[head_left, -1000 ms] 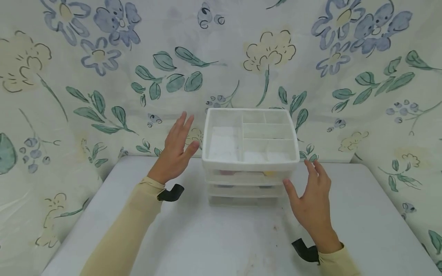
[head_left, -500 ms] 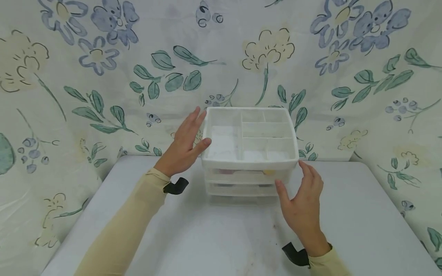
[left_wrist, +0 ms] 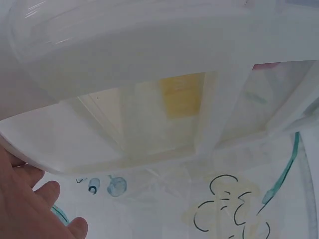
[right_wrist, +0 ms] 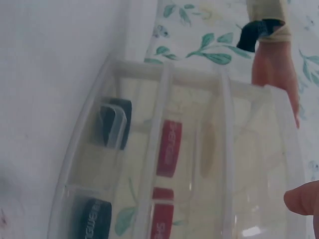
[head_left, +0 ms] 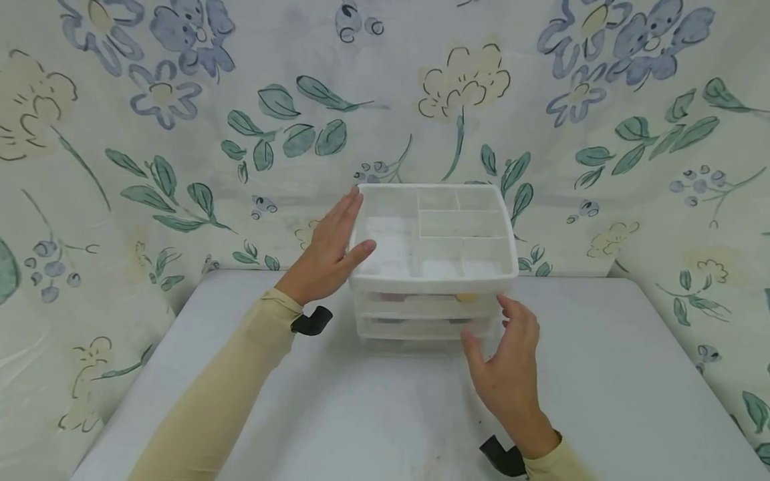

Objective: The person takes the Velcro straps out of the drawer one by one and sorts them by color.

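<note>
A white plastic drawer organizer (head_left: 433, 286) with a divided top tray stands at the back middle of the table in the head view. My left hand (head_left: 327, 250) lies along its left side with straight fingers, the thumb over the tray's rim. Near the right front corner is my right hand (head_left: 508, 367), fingers loosely bent, thumb in front of the drawers; whether it touches them I cannot tell. In the right wrist view, red items (right_wrist: 169, 149) and dark items (right_wrist: 117, 123) with lettering show through the clear drawer fronts. Something yellow (left_wrist: 182, 94) shows through the side in the left wrist view.
The white table (head_left: 373, 427) carries the organizer close to its back edge. Behind and beside it hangs a flower-patterned cloth (head_left: 385, 93). Black bands (head_left: 313, 321) sit at both wrists.
My left hand has moved right, up against the organizer's left side. My right hand has moved left and slightly down, towards the drawer fronts. The organizer appears to stay in place.
</note>
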Demonstrator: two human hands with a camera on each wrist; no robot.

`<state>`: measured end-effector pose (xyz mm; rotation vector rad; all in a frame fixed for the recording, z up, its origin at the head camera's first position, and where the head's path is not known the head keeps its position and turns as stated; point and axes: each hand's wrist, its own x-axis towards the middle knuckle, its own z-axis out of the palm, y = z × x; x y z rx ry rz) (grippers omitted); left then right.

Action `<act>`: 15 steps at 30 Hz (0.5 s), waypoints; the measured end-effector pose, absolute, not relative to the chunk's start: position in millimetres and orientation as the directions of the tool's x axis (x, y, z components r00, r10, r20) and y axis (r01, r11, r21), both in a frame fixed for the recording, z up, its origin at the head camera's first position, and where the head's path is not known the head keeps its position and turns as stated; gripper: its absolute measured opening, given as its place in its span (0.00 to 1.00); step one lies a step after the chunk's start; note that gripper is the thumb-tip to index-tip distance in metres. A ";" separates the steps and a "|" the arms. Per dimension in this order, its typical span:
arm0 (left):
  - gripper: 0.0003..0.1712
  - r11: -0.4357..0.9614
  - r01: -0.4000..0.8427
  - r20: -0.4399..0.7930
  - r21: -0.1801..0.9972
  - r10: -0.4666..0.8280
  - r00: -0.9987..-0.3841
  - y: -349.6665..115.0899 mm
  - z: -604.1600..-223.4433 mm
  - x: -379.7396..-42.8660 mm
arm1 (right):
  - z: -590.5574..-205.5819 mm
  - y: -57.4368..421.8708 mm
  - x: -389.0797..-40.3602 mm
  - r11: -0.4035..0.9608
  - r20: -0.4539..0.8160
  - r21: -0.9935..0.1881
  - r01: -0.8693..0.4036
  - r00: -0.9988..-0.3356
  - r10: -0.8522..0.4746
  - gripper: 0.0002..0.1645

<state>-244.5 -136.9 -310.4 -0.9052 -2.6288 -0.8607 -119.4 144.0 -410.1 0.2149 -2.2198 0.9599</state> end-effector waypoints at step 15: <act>0.39 0.608 0.622 0.413 0.493 0.466 -0.783 -133.6 -314.0 -244.4 | -418.2 109.1 -115.1 0.483 0.558 -0.746 -0.459 -0.826 0.077 0.35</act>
